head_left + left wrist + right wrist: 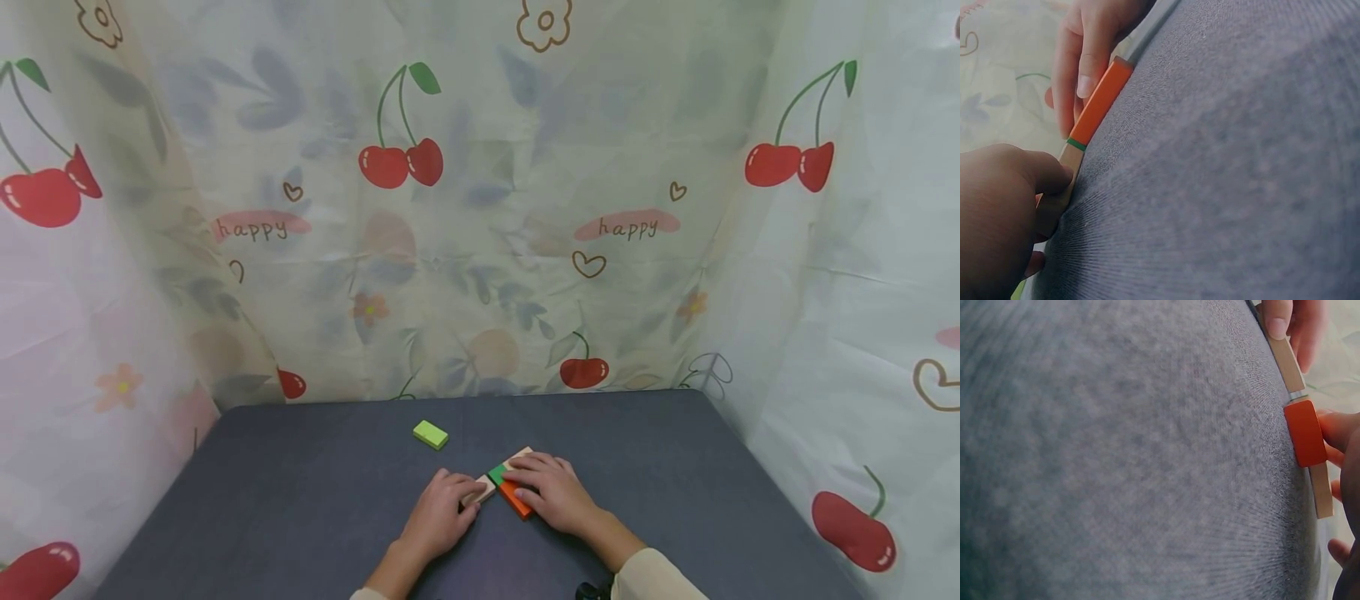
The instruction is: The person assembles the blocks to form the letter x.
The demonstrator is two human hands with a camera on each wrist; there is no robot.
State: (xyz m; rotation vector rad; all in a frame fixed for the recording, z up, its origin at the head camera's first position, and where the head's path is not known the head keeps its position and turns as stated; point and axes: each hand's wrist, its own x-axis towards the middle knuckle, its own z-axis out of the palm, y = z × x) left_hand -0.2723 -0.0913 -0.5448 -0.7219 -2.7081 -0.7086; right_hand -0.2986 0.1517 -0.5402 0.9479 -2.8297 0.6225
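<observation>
In the head view my left hand (437, 515) pinches a plain wooden block (487, 489), thumb on its near side and fingers over the far one. My right hand (557, 493) rests across the neighbouring blocks, fingers fairly straight. Its thumb lies at an orange block (514, 502), while its fingertips reach over a green block (498, 474) and another pale wooden block (522, 452). These blocks lie close together at angles on the table. The orange block (1101, 100) shows its long side in the left wrist view; in the right wrist view the right thumb touches the orange block (1305, 434).
A yellow-green block (431, 434) lies alone farther back, left of the hands. The dark cloth-covered table (315, 492) ends at a printed curtain (465, 275) that hangs behind and on both sides. A small black object (592, 591) is by the right sleeve.
</observation>
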